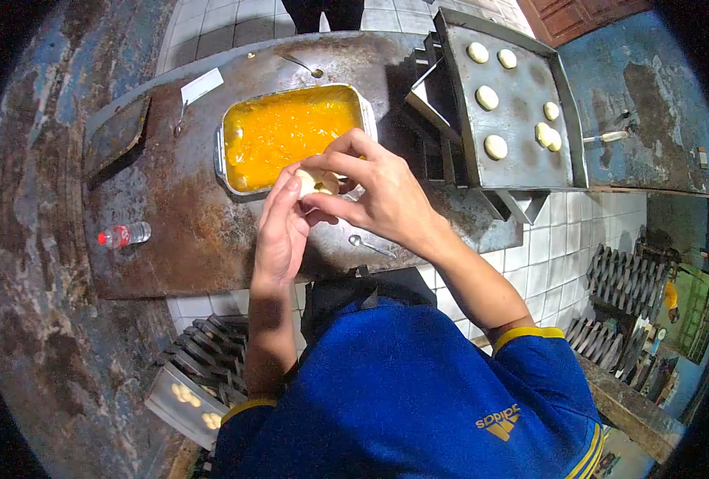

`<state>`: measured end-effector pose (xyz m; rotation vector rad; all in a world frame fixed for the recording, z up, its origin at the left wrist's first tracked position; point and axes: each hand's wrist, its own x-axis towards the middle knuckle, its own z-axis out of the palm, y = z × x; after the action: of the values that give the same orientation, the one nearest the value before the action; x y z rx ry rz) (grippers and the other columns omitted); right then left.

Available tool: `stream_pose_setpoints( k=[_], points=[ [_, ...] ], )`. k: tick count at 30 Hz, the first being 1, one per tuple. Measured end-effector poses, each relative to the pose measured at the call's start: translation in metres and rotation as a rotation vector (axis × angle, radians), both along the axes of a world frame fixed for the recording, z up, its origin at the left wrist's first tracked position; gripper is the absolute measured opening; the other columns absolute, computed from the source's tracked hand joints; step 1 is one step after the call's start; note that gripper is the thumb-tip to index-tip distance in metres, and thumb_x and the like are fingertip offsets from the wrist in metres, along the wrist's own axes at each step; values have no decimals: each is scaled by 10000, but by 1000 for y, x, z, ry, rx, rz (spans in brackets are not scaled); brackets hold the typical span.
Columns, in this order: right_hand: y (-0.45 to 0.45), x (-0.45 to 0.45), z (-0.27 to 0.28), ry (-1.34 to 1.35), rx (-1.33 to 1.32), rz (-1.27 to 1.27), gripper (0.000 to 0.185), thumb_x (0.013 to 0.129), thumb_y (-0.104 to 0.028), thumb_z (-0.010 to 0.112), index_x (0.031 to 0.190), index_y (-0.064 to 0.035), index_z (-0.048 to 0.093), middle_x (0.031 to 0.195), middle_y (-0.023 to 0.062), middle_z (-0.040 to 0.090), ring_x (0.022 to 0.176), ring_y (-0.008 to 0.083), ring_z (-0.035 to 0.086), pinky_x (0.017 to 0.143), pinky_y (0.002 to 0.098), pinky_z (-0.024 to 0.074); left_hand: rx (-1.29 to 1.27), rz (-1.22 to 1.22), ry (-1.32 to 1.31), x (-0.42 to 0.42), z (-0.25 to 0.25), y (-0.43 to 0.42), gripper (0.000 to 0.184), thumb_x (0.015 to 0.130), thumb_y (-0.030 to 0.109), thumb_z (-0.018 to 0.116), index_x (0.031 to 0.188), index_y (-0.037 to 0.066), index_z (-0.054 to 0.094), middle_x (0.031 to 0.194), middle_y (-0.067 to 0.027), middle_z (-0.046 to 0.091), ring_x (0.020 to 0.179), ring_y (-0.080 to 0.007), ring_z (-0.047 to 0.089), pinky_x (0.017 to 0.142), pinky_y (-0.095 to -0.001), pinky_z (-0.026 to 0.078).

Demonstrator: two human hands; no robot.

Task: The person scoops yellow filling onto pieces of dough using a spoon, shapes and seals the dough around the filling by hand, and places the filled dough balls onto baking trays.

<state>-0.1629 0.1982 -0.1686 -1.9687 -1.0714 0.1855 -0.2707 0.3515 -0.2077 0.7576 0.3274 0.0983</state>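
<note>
Both of my hands are together over the near edge of a metal pan (pixel 220 152) of glossy orange-yellow filling (pixel 290 128). My left hand (pixel 278 227) cups a pale piece of dough (pixel 310 182) from below and the left. Around its right side curl the fingers and thumb of my right hand (pixel 382 188), pinching the rim. A small dark gap shows in the dough; what lies inside it is unclear. Below my hands on the table is a metal spoon (pixel 366 244).
At the right, a metal tray (pixel 522 88) with several dough balls (pixel 487 97) rests on stacked trays. A red-capped bottle (pixel 127 234), white card (pixel 203 85) and another spoon (pixel 302 65) lie on the stained table (pixel 187 263). Someone's dark-clothed legs (pixel 322 14) stand beyond.
</note>
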Motion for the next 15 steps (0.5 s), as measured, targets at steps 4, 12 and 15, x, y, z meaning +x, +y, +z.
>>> stream_pose_setpoints(
  k=[4, 12, 15],
  points=[
    [-3, 2, 0, -23, 77, -25, 283, 916, -261, 806, 1142, -91, 801, 1002, 130, 693, 791, 297, 731, 734, 399, 599, 31, -98, -14, -4, -3, 6, 498, 1090, 265, 587, 1511, 22, 478, 1256, -91, 668, 1100, -178, 687, 922, -372, 587],
    [-4, 4, 13, 89, 195, 16, 265, 915, -194, 803, 1151, -75, 796, 1004, 136, 690, 897, 305, 719, 742, 390, 595, 151, 47, 15, 2, -5, -3, 415, 1043, 217, 690, 1393, 39, 555, 1197, -71, 688, 971, -121, 678, 792, -305, 568],
    [-10, -1, 27, 235, 88, 2, 316, 890, -209, 835, 1169, -71, 781, 1007, 136, 681, 948, 316, 707, 784, 403, 584, 247, -9, 56, 3, 1, -3, 372, 1037, 236, 705, 1333, 47, 582, 1141, -59, 702, 893, -106, 662, 751, -288, 542]
  ],
)
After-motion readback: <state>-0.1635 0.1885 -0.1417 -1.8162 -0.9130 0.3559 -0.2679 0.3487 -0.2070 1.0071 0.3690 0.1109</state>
